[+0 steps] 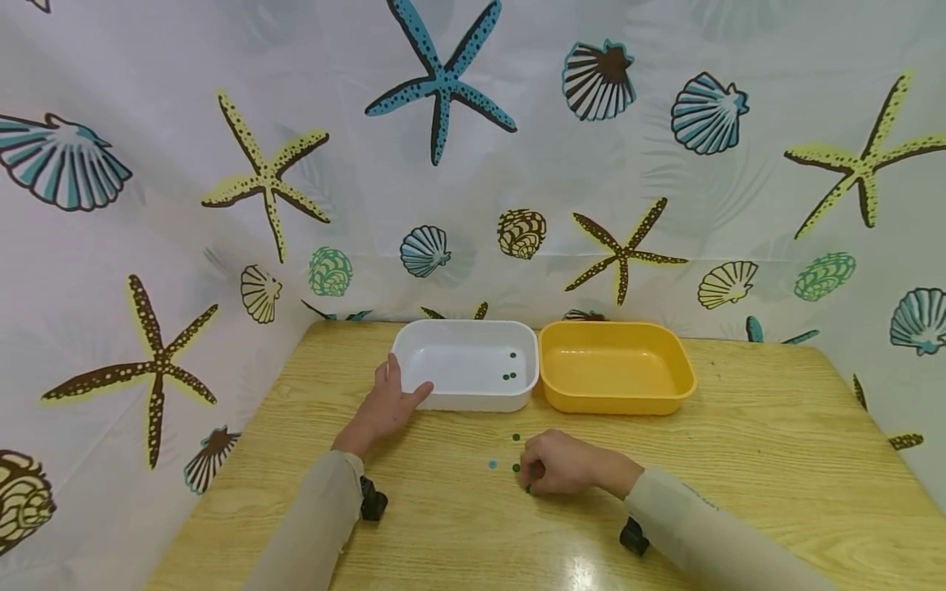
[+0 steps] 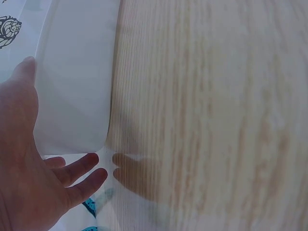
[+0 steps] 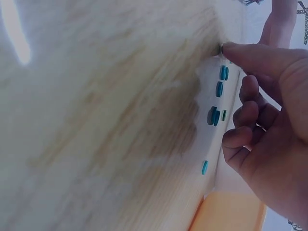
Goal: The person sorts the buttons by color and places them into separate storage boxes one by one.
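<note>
My left hand (image 1: 390, 404) rests at the near left corner of a white plastic tub (image 1: 466, 402), fingers spread along its left end and thumb by its front wall. The left wrist view shows these fingers nearly straight beside the tub. Lower on the table, my right hand (image 1: 557, 464) pinches at a small green button (image 1: 528, 489) between thumb and finger, right at the tabletop. Its other fingers are curled, and the button is mostly hidden. Left of this hand lie two green buttons, a near one (image 1: 516, 468) and a farther one (image 1: 516, 437), and a blue button (image 1: 492, 465).
Inside the white tub are three green buttons (image 1: 513, 376) toward its right end. A yellow tub (image 1: 617, 404) stands directly to its right. Both tubs stand near the back edge of the wooden table (image 1: 754, 460), before a shell-patterned cloth (image 1: 473, 197).
</note>
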### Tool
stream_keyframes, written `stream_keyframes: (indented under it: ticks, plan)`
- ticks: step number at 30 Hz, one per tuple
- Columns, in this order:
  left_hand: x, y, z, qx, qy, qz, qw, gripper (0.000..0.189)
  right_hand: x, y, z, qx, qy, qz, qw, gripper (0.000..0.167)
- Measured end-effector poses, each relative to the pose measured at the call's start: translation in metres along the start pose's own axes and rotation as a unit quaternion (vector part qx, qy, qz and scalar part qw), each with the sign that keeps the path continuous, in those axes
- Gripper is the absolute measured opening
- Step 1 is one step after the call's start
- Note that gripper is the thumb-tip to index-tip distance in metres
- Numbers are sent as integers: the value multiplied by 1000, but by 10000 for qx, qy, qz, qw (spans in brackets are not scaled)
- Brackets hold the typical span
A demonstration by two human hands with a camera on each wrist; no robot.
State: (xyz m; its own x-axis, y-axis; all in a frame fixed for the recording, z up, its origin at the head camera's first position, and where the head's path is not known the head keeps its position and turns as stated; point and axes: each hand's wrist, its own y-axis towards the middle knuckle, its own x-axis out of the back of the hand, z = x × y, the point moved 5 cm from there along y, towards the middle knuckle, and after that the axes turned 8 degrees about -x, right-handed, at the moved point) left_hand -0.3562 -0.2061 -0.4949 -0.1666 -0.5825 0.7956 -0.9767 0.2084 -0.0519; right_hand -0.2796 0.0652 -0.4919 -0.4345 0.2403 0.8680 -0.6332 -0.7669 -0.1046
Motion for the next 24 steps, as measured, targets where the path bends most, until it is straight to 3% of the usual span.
stream_keyframes:
  ticks: [8,17,24]
  plan:
    - [0,1,1,36,-9,-3,10000,105,14,-8,-2,-325,838,-209,9957,12]
    - [-1,2,2,40,-17,8,10000,108,26,-9,-8,-469,905,-358,9942,14]
    - [-1,2,3,44,17,-4,10000,106,40,-10,-12,-421,1222,-568,9900,3]
